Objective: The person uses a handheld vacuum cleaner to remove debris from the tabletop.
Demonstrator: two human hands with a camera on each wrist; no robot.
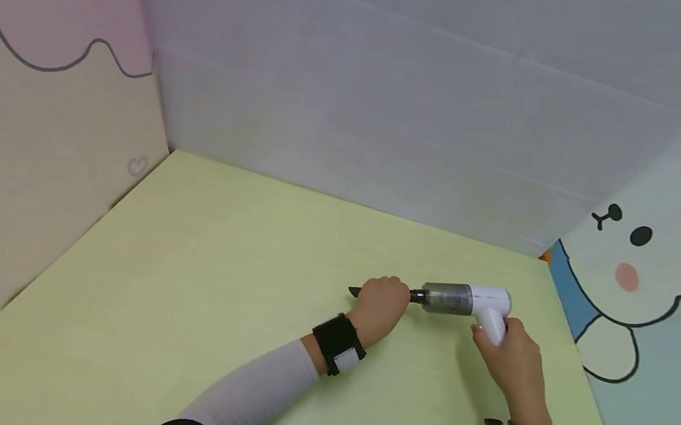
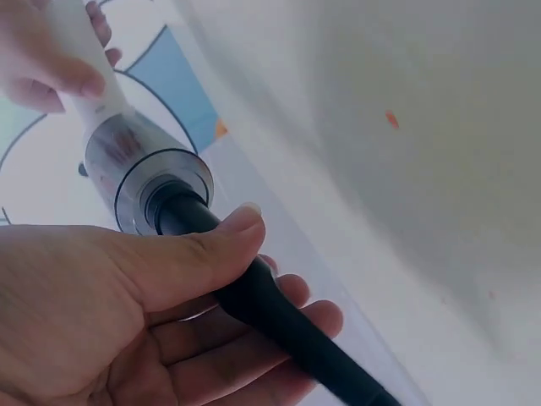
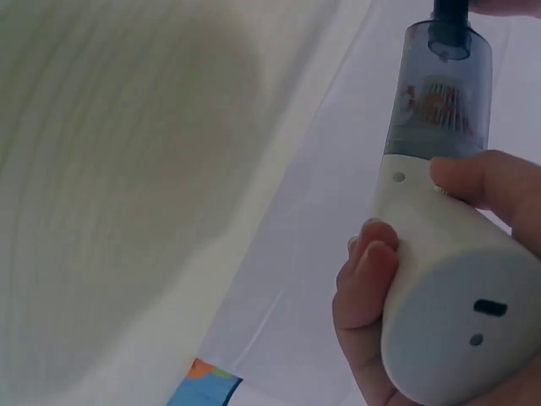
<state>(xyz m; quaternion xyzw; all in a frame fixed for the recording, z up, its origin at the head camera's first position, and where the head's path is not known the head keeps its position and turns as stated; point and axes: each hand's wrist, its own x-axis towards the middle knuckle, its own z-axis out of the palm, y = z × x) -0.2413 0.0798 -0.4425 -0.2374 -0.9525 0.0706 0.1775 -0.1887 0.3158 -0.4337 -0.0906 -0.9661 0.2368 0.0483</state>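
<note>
A white handheld vacuum cleaner (image 1: 490, 299) with a see-through grey dust cup (image 1: 448, 299) is held level above the yellow surface. My right hand (image 1: 516, 366) grips its white handle, the thumb resting near a small button in the right wrist view. Reddish bits show around the ribbed filter inside the cup (image 3: 439, 108). From the cup's front a black crevice nozzle (image 2: 275, 313) sticks out to the left. My left hand (image 1: 378, 310) holds this nozzle between thumb and fingers; in the head view the hand hides its middle, leaving the slanted tip (image 1: 354, 291) visible.
A pale yellow tabletop (image 1: 219, 255) spreads beneath both hands. Beyond it rises a greyish-white wall (image 1: 357, 104), with a beige and pink panel (image 1: 45, 143) at left and a cartoon-printed panel (image 1: 671, 361) at right. One tiny orange-red speck (image 2: 392, 119) appears in the left wrist view.
</note>
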